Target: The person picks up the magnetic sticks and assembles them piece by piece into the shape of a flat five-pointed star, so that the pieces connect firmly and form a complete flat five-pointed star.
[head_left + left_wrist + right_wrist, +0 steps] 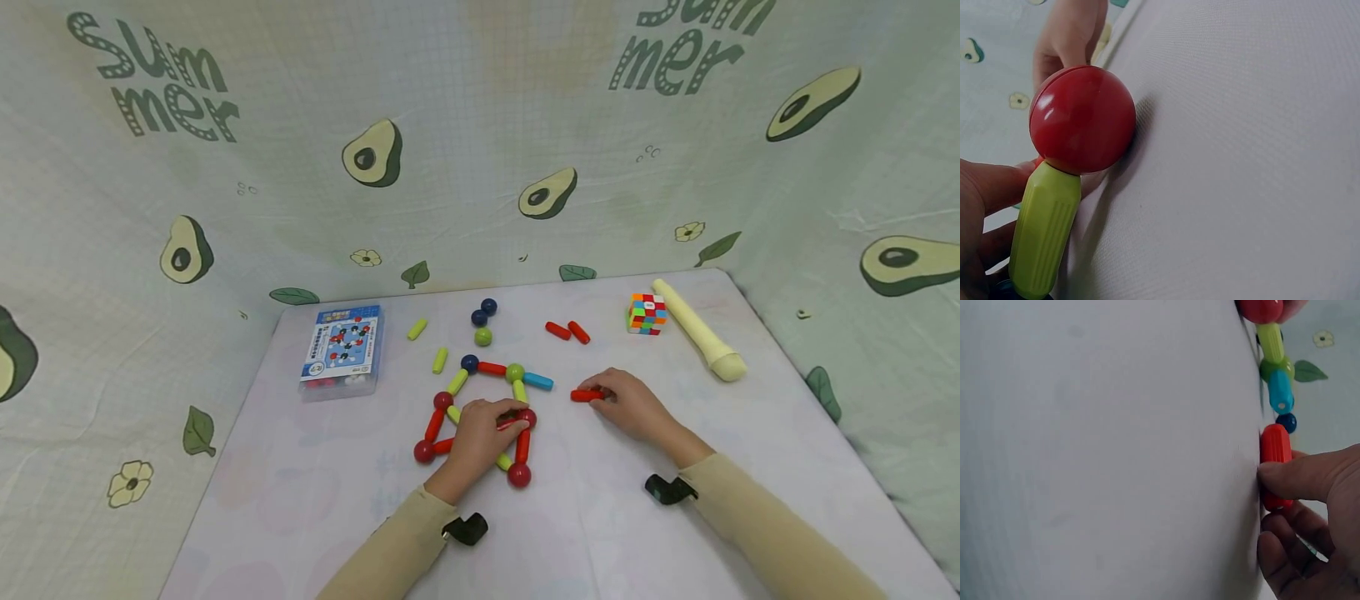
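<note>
A flat frame of coloured sticks and balls lies on the table, partly hidden under my left hand (476,435). Thumb and fingers of that hand pinch a red stick (511,423) right by a red ball (529,418). The left wrist view has a large red ball (1085,119) joined to a yellow-green stick (1046,231) up close. To the right of the frame, my right hand (633,404) pinches a separate red stick (1277,447), low over the table. A blue stick (538,381) points from the frame's green ball (515,372) toward that hand.
Beyond the frame lie loose yellow-green sticks (440,360), dark blue balls (489,306), a green ball (483,337) and two red sticks (557,331). A boxed set (341,346) stands back left. At the back right are a puzzle cube (647,314) and a pale yellow club-shaped thing (697,329).
</note>
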`<state>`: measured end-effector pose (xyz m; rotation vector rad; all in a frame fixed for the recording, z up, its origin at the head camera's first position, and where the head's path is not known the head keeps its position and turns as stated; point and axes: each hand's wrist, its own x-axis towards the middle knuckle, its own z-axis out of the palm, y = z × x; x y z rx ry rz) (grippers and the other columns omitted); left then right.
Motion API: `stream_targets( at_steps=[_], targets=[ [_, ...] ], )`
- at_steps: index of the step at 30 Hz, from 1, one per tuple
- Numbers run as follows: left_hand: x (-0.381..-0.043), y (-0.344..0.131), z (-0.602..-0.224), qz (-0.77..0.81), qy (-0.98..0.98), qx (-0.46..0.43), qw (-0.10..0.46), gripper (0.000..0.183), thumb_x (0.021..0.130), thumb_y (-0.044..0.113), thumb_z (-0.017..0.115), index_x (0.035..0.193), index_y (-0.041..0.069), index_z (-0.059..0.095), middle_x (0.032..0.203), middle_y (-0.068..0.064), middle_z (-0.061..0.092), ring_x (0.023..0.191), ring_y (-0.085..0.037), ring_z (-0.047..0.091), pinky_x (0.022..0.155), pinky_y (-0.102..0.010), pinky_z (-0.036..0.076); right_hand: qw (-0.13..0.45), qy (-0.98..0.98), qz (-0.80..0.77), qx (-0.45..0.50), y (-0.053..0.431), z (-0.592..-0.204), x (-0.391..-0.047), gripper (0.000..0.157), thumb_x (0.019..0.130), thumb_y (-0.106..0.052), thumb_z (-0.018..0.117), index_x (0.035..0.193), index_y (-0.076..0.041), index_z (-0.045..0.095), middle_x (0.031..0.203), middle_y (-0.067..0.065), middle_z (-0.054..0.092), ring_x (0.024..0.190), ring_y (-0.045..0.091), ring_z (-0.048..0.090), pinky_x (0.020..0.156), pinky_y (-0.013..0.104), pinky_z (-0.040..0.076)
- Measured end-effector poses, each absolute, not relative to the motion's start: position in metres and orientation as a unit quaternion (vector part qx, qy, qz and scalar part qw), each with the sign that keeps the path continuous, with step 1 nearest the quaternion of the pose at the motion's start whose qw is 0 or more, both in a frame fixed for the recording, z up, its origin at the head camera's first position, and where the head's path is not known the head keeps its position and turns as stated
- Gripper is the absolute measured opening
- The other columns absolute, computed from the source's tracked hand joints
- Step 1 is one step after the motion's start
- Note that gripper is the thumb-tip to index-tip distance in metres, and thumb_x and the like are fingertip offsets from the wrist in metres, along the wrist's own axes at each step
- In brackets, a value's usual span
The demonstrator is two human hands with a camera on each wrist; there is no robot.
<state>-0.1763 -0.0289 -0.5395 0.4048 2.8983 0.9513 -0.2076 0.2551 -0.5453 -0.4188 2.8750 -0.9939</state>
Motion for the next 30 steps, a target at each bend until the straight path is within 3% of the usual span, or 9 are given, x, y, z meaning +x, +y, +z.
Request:
stream_targets(
  at_steps=[8,15,22,30],
  targets=[
    [-0.176,-0.029,-0.539,0.315,0.939,0.132,0.033,0.034,0.091,0.037,0.078,0.123,0.028,0.074,0.106,0.012,0.072,0.098,-0.014,0.056,0.086,-0.034,0.048,0.060,0.911,-0.358,-0.198,0.235,-0.544,-0.200,0.022,0.090,-0.013,0.078,0.110,-0.020,0.071,0.098,-0.008,0.065,0.086,0.013,0.057,0.075,0.027,0.052],
    [-0.177,-0.029,-0.540,0.309,0.940,0.140,0.022,0.034,0.091,0.037,0.078,0.122,0.028,0.075,0.103,0.013,0.073,0.095,-0.012,0.057,0.085,-0.034,0.046,0.055,0.900,-0.365,-0.231,0.224,-0.544,-0.201,0.024,0.092,-0.015,0.077,0.114,-0.023,0.071,0.102,-0.010,0.065,0.087,0.011,0.056,0.076,0.027,0.051],
    [-0.178,-0.029,-0.543,0.307,0.940,0.146,0.012,0.034,0.090,0.037,0.079,0.123,0.027,0.075,0.101,0.013,0.074,0.090,-0.011,0.057,0.083,-0.032,0.044,0.057,0.898,-0.365,-0.238,0.218,-0.546,-0.202,0.024,0.095,-0.016,0.074,0.117,-0.023,0.070,0.104,-0.011,0.064,0.087,0.010,0.055,0.077,0.027,0.051],
    [-0.177,-0.029,-0.542,0.300,0.944,0.140,0.017,0.034,0.090,0.037,0.079,0.123,0.027,0.075,0.100,0.011,0.073,0.090,-0.011,0.055,0.081,-0.031,0.045,0.048,0.903,-0.369,-0.214,0.219,-0.545,-0.203,0.024,0.093,-0.021,0.076,0.116,-0.019,0.071,0.091,-0.012,0.061,0.082,0.010,0.056,0.072,0.026,0.050]
  ],
)
